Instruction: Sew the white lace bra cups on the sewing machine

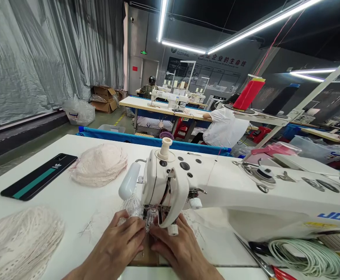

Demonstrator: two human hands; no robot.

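A white sewing machine (161, 175) stands in front of me, a pale grey lamp (129, 181) at its left side. White lace fabric (132, 206) runs under the presser foot. My left hand (121, 239) is closed on the lace just left of the needle area, fingers bent and pressed together. On the other side, my right hand (177, 243) pinches the lace close to the foot, its fingertips partly hidden by the machine head. Between the hands, a brown plate (146, 256) shows on the machine bed.
A lace pile (100, 165) and a larger lace stack (21, 241) lie left, near a black phone (38, 177). Scissors (256, 256) and coiled pale green cord (307, 256) lie right. A red thread cone (249, 94) stands behind; a person in white (225, 126) sits beyond.
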